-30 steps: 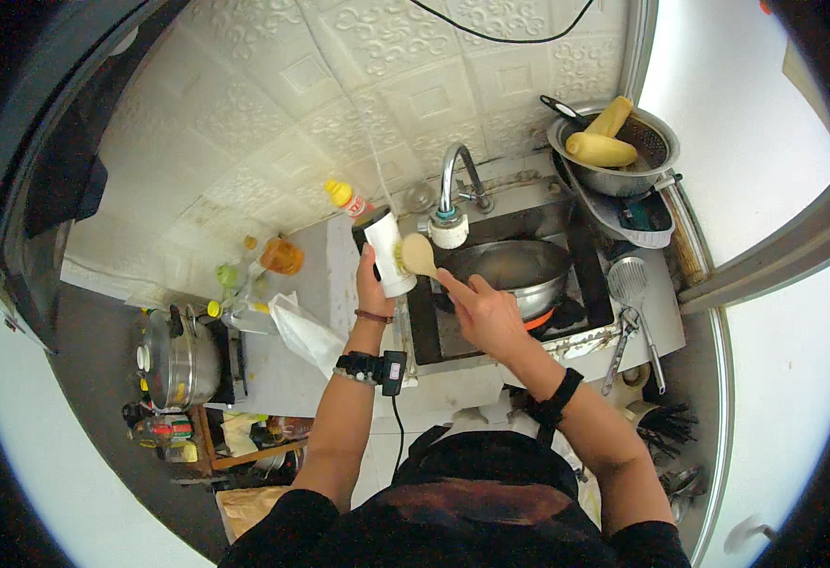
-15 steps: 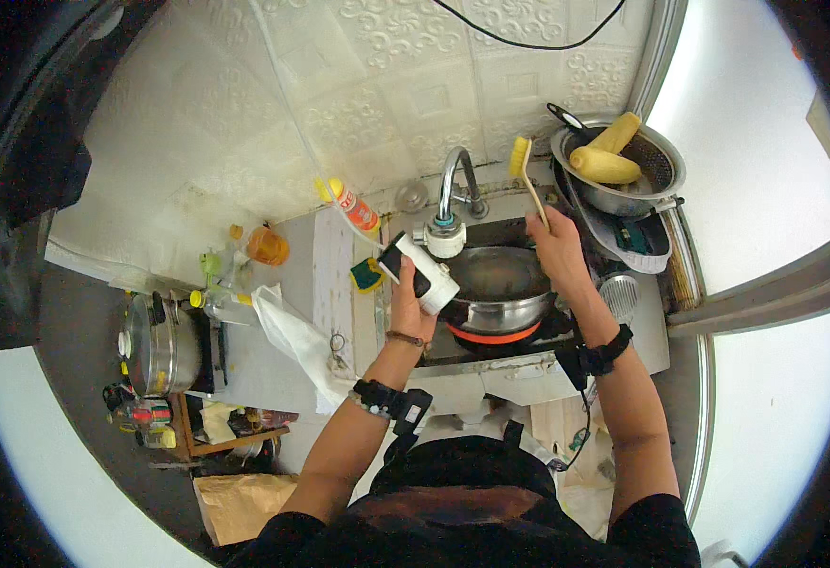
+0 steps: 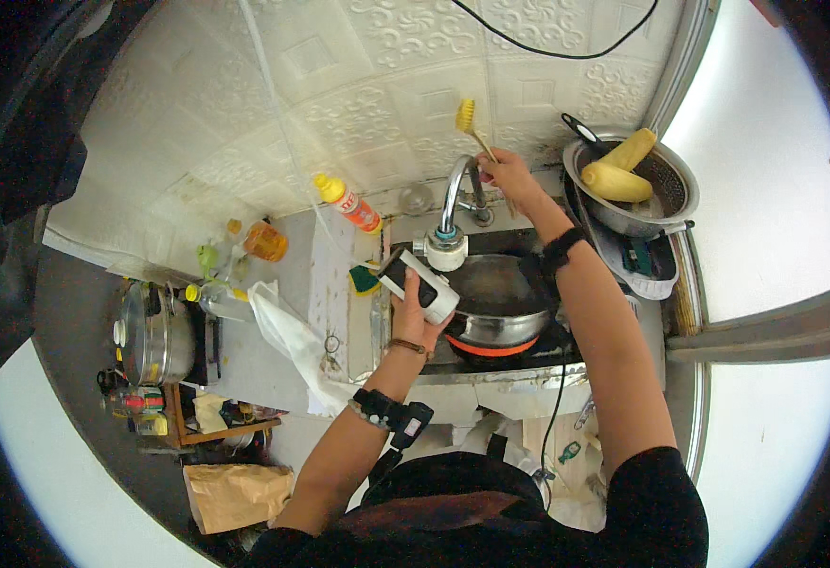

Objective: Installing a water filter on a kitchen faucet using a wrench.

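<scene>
My left hand point(image 3: 417, 317) grips a white and black device point(image 3: 434, 295) just below the faucet's white fitting point(image 3: 447, 248), over the left part of the sink point(image 3: 415, 364). My right hand point(image 3: 511, 178) is raised beside the curved faucet point(image 3: 457, 180), closed on the wooden handle of a brush with yellow bristles point(image 3: 466, 115), held up in front of the tiled wall. Beneath both hands a steel pan point(image 3: 486, 322) with a red band below it rests in the sink. A yellow-capped bottle point(image 3: 347, 201) and a green sponge point(image 3: 364, 279) are left of the faucet.
A steel colander point(image 3: 669, 175) with peeled corn point(image 3: 615, 182) sits at the right. On the left counter point(image 3: 273, 379) lie a white cloth point(image 3: 287, 336) and several bottles, beside a steel pot point(image 3: 154, 336). A shelf point(image 3: 187, 417) and paper bag point(image 3: 230, 492) are lower left.
My right hand has lifted the brush away from the device, up and toward the wall behind the faucet. My left hand has moved slightly right and lower, the device tilting over.
</scene>
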Demonstrator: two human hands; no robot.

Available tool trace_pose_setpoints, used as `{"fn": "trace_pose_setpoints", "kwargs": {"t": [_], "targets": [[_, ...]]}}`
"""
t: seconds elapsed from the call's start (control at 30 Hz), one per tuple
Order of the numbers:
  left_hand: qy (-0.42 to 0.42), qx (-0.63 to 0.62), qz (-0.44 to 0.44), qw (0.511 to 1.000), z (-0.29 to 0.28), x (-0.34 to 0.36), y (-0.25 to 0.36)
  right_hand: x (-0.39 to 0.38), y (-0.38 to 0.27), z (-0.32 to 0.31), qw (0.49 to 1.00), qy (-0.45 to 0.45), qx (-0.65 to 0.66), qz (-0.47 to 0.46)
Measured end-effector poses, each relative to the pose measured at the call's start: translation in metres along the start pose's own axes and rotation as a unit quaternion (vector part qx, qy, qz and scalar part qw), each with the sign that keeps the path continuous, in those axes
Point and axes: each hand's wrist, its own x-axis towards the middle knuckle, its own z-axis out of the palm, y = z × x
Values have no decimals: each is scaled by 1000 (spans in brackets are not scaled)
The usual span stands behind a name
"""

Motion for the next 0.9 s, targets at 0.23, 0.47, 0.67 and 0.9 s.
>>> {"fn": "trace_pose_setpoints", "kwargs": {"t": [0.23,0.47,0.67,0.9], "targets": [[111,-18,-28,993,27,-5,-9,32,33,13,995,-77,11,65],[108,-64,-41,991,11,18,-26,43,64,22,944,-245,148,161],[68,-75,-54,993,18,18,-25,41,63,27,959,-198,126,160],[48,-82,-56,994,12,21,-32,52,76,28,969,-208,48,123]]}}
